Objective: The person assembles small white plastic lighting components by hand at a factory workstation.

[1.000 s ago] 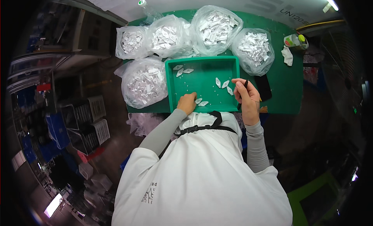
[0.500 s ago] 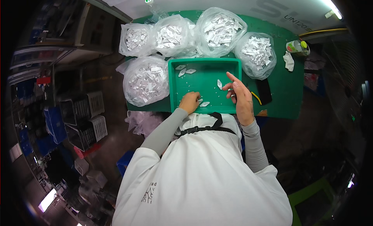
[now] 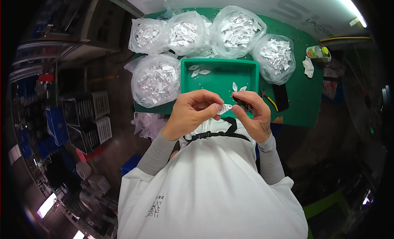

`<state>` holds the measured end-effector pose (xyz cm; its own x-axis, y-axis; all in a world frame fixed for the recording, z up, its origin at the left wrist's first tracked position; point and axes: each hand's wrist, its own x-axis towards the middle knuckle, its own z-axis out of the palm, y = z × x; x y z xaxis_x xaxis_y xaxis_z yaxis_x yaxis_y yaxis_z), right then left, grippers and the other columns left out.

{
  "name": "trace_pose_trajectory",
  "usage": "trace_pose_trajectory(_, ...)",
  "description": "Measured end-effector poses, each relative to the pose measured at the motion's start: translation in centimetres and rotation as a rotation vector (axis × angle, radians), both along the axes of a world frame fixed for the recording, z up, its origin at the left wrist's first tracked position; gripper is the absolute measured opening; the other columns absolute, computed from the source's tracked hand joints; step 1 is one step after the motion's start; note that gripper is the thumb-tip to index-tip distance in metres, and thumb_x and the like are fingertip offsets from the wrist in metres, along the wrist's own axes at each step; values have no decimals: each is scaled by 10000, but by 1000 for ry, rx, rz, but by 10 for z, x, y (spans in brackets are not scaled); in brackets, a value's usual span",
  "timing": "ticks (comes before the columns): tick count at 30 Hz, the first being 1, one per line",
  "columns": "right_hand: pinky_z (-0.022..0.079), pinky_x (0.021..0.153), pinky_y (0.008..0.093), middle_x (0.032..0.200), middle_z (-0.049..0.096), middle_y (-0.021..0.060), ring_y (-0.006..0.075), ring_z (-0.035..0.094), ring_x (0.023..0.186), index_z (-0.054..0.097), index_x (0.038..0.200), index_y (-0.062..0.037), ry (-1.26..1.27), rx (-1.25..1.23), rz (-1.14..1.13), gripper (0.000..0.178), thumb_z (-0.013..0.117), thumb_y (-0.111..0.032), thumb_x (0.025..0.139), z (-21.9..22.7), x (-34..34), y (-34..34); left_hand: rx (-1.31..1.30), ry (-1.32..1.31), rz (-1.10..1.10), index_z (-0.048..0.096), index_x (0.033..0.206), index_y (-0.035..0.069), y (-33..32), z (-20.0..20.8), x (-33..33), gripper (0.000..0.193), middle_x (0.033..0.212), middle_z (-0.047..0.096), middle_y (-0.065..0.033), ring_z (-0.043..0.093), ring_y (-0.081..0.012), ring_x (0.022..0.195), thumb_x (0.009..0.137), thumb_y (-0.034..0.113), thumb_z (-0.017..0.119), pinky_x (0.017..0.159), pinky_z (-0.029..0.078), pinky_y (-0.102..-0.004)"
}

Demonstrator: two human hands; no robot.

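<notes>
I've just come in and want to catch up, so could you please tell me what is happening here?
A person works with both bare hands over the near side of a green tray. The left hand pinches a white diamond-shaped piece, while the right hand holds a dark object close to the piece's right end. Similar pieces lie in the tray, and clear bags of white parts stand behind and beside it on the table.

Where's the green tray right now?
In the head view, the green tray is on the table, upper middle, between the lower left bag and far right bag; the left hand and right hand partly hide its near edge.
</notes>
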<state>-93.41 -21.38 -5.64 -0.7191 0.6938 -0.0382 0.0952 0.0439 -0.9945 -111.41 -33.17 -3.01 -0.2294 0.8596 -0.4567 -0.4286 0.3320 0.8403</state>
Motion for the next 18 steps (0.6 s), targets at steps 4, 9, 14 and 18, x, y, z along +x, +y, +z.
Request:
trace_pose_trajectory(4, 460, 671, 249, 1056, 679, 65, 133, 639, 856, 692, 1106, -72, 105, 161, 49, 299, 764, -44, 817, 8, -1, -1, 58, 12, 14, 692, 1009, -28, -4, 21, 2, 127, 906, 696, -59, 670, -94, 790, 890, 6, 662, 711, 558, -219)
trace_pose_trajectory(9, 508, 659, 260, 1043, 688, 96, 156, 663, 828, 701, 1079, -58, 181, 180, 71, 336, 800, -10, 761, 22, -1, -3, 92, 63, 43, 702, 977, -31, -8, 32, 4, 115, 902, 692, -45, 644, -72, 820, 866, -13, 678, 706, 537, -203)
trace_pose_trajectory(14, 546, 718, 272, 1023, 692, 106, 175, 677, 855, 702, 1069, -45, 246, 219, 68, 371, 814, 33, 724, 22, -1, -5, 115, 137, 80, 701, 967, -39, -9, 35, 8, 120, 883, 688, -54, 651, -82, 800, 852, -49, 666, 680, 533, -201)
trace_pose_trajectory(18, 552, 726, 275, 1006, 700, 103, 183, 684, 879, 710, 1044, -44, 273, 203, 51, 357, 809, 60, 717, 18, -3, -7, 136, 173, 92, 696, 962, -50, -9, 34, 8, 128, 869, 685, -64, 648, -84, 773, 847, -85, 652, 632, 515, -195)
